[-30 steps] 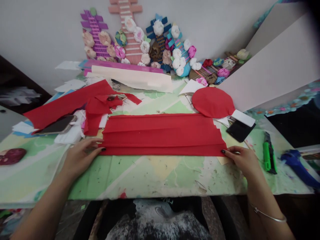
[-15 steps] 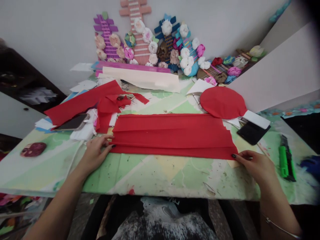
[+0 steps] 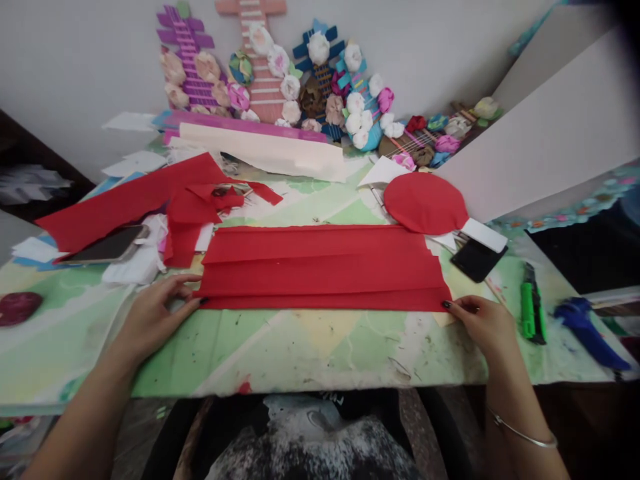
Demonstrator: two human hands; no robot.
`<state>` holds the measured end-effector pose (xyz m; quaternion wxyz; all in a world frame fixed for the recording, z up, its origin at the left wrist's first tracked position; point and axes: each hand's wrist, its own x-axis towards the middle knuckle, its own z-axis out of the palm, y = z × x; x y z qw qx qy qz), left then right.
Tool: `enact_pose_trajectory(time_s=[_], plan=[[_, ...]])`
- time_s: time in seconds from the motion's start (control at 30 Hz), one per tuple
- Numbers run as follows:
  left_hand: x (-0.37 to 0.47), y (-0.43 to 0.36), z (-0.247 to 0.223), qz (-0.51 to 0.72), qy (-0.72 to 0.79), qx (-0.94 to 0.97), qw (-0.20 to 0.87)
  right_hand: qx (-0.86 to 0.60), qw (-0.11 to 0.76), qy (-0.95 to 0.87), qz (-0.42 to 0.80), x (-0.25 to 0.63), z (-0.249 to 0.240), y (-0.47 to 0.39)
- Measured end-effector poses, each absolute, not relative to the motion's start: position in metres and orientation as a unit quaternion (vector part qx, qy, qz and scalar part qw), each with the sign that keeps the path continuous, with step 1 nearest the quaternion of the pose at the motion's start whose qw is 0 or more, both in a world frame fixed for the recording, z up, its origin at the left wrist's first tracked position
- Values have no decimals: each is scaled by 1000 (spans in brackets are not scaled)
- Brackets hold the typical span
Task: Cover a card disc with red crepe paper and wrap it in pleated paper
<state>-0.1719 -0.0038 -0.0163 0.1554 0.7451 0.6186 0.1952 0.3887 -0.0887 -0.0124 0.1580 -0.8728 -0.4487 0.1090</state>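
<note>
A long red sheet point(image 3: 320, 267), with folds running along its length, lies flat on the table in front of me. My left hand point(image 3: 160, 310) pinches its lower left corner between thumb and fingers. At the lower right corner, my right hand point(image 3: 480, 323) has thumb and forefinger closed on the sheet's edge. A red round piece point(image 3: 425, 201) touches the sheet's upper right side. To the left are a long red strip point(image 3: 135, 193) and crumpled red scraps point(image 3: 193, 207).
The patterned tablecloth point(image 3: 300, 353) is stained. A phone point(image 3: 107, 245) lies at left, near a dark red object point(image 3: 19, 308). At right are a black item point(image 3: 477, 260), a green cutter point(image 3: 532, 307) and a blue tool point(image 3: 593, 333). Flower-decorated crafts point(image 3: 270, 87) stand behind.
The view has shifted right, so the table things appear further left and the blue tool shows more fully. Both hands remain at the red sheet's lower corners.
</note>
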Motion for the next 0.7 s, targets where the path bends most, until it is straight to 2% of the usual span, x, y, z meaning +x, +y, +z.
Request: enact_pose_trajectory(time_s=[0.13,0.33,0.7], plan=[[-170,-1,-15,178,618,751,148,-866,146,-468,101,391,-17,-90],[-166,-4,-11,158,647,733,140,-864,181,-457,106,390,-17,-92],[-156,-5,-8,189,666,701,171,-849,202,-465,147,396,-15,-95]])
